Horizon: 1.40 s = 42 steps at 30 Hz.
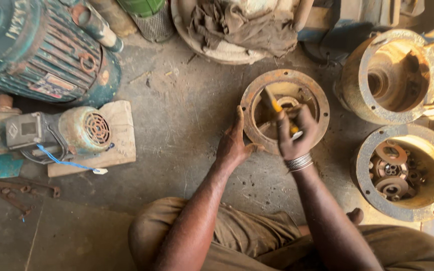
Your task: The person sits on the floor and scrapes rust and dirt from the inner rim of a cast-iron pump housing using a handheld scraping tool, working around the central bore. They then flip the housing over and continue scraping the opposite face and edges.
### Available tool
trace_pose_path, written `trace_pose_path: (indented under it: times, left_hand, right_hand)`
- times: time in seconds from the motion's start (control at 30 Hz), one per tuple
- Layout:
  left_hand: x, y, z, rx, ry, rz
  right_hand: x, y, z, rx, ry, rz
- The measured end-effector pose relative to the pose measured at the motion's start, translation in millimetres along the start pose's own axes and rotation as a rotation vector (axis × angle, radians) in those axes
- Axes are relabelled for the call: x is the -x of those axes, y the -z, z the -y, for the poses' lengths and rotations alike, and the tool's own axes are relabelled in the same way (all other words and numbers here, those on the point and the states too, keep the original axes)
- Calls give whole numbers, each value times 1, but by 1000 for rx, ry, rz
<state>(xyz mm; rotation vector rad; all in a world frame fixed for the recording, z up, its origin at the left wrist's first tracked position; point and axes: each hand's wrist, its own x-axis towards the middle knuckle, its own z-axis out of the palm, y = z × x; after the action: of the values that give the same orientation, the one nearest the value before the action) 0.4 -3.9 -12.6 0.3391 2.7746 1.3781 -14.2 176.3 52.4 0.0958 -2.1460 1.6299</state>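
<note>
I see left hand [233, 145] pressed open on rusty round housing [257, 89] rim; right hand [296, 134] gripping yellow-handled tool [276, 106] inside. Risk: tool slips off rust, jabs bracing fingers.

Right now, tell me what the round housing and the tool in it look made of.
Round housing: seemingly cast metal, rough, rust-brown all over. Tool in the right hand: yellow handle, probably plastic; tip blurred, likely metal. Left hand steadies the rim.

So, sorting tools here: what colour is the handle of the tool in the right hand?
Yellow handle, gripped by the right hand; head view.
</note>
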Motion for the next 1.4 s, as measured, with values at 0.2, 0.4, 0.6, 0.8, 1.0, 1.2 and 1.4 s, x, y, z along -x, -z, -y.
trace_pose_path:
  times: [0.2,0.4,0.6,0.8,1.0,1.2,1.4]
  left_hand:
    - [-1,-2,-3,44,122,76]
    - [-4,-1,-4,64,226,149]
    - [-1,-1,-5,53,118,70]
    - [-3,1,-8,-5,80,64]
    - [-3,1,-11,46,222,141]
    - [-3,1,-8,43,109,68]
    - [-3,-1,-8,0,103,75]
  right_hand:
    - [1,0,-5,101,18,141]
    - [2,-2,-9,211,3,219]
    - [2,-1,-7,82,139,-5]
    - [5,-4,-9,1,-18,50]
    - [4,-5,-9,216,-95,204]
    - [3,-3,-5,173,60,156]
    - [4,0,-9,94,-12,-3]
